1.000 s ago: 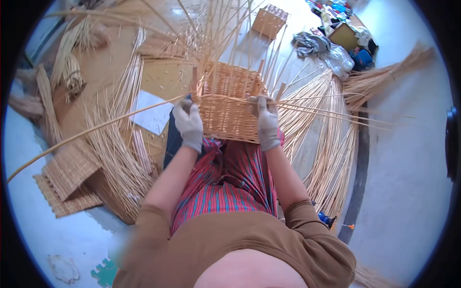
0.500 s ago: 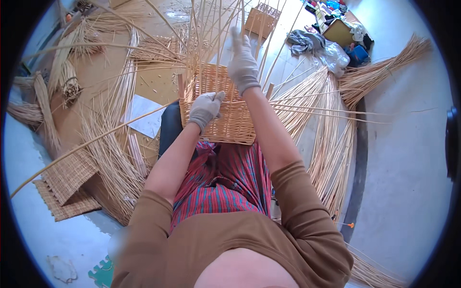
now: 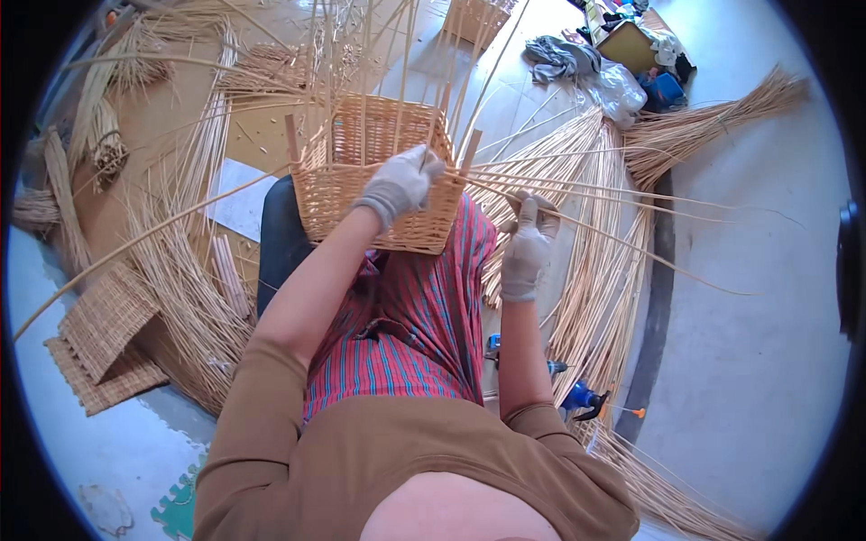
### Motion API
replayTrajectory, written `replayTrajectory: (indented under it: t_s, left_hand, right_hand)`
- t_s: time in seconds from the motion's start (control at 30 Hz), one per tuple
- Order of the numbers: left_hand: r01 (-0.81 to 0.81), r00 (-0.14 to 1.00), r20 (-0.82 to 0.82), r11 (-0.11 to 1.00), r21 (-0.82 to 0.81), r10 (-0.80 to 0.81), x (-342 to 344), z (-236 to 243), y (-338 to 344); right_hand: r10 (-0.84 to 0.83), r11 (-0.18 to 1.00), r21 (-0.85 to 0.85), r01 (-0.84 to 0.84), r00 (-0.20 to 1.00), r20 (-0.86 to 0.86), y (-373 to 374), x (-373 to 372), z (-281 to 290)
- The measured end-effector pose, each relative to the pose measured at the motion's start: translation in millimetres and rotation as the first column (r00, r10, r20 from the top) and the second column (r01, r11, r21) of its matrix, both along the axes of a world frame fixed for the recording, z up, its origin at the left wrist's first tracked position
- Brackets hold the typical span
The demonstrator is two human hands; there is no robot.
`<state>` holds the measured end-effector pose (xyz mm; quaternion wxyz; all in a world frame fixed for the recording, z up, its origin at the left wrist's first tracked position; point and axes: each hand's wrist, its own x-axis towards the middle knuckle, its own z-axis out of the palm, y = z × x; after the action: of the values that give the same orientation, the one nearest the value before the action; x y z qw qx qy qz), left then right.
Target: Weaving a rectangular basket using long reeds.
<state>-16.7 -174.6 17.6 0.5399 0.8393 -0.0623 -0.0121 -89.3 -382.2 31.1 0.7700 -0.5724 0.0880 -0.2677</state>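
An unfinished wicker basket [image 3: 329, 203] rests at my lap, with long upright stakes rising from its rim and wooden sticks at its corners. My gloved left hand [image 3: 403, 187] is closed at the upper edge of the basket's near wall, towards its right side. Out to the right of the basket, my gloved right hand [image 3: 529, 248] pinches a long thin cane strand [image 3: 622, 241]. That strand runs from the basket's right corner past my fingers, its free end reaching far right. Other strands stick out alongside it. My left fingertips are partly hidden.
Loose cane bundles [image 3: 600, 198] fan over the floor at right, beside a tied bundle [image 3: 722, 126]. More cane [image 3: 185, 288] lies left, near woven mats [image 3: 113, 329] and a pale sheet [image 3: 239, 200]. A blue tool [image 3: 582, 398] lies by my right elbow. Another basket [image 3: 478, 20] stands far off.
My right hand has come down and right from among the upright stakes, where it was raised, and now pinches a strand. My left hand stays at the basket's near edge.
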Motion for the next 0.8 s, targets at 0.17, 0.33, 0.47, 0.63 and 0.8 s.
replayTrajectory:
  t_s: [0.17,0.33,0.47,0.63,0.8]
  left_hand:
    - [-0.148,0.983,0.142,0.95,0.273,0.112,0,-12,-26]
    - [-0.154,0.988,0.032,0.959,0.238,0.151,3,-15,-18]
    - [-0.049,0.995,-0.084,0.989,0.143,0.061,1,-2,-15]
    - [-0.314,0.636,0.77,0.928,0.199,0.05,-24,28,-26]
    - [-0.066,0.806,0.547,0.884,0.462,-0.226,-15,-12,-49]
  right_hand:
    - [0.195,0.584,-0.812,0.009,0.969,0.151,27,100,64]
    - [0.345,0.5,-0.854,-0.144,0.938,0.044,14,173,88]
    - [0.205,0.93,-0.326,-0.169,0.976,0.079,-11,111,54]
    - [0.21,0.957,-0.21,-0.202,0.977,0.02,-61,116,5]
    - [0.134,0.988,0.095,-0.124,0.985,-0.109,-68,125,-46]
